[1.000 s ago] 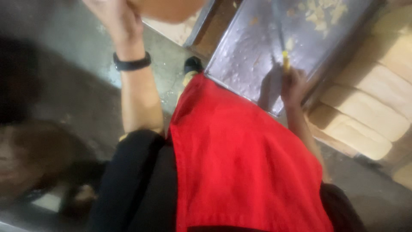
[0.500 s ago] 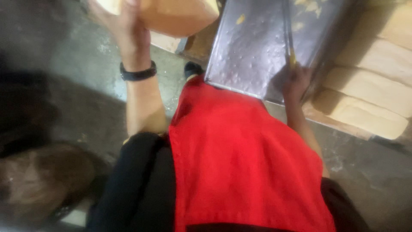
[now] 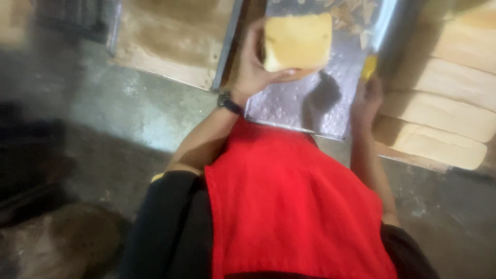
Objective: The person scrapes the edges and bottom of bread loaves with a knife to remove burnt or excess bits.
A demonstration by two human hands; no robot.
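Head view, looking down past a red apron. Left hand raised, fingers curled under and around a pale yellow block of bread, held fast from below and from its left side, thumb along the near edge. Dark wristband just behind that grip. Under and beyond the held block, a metal tray strewn with crumbs. Right hand closed around a yellow-handled tool, handle poking out above the fist, blade too blurred to make out. Beside that fist, to its right, a row of pale loaves lying side by side. Left of the bread-holding hand, a wooden board resting above grey floor.
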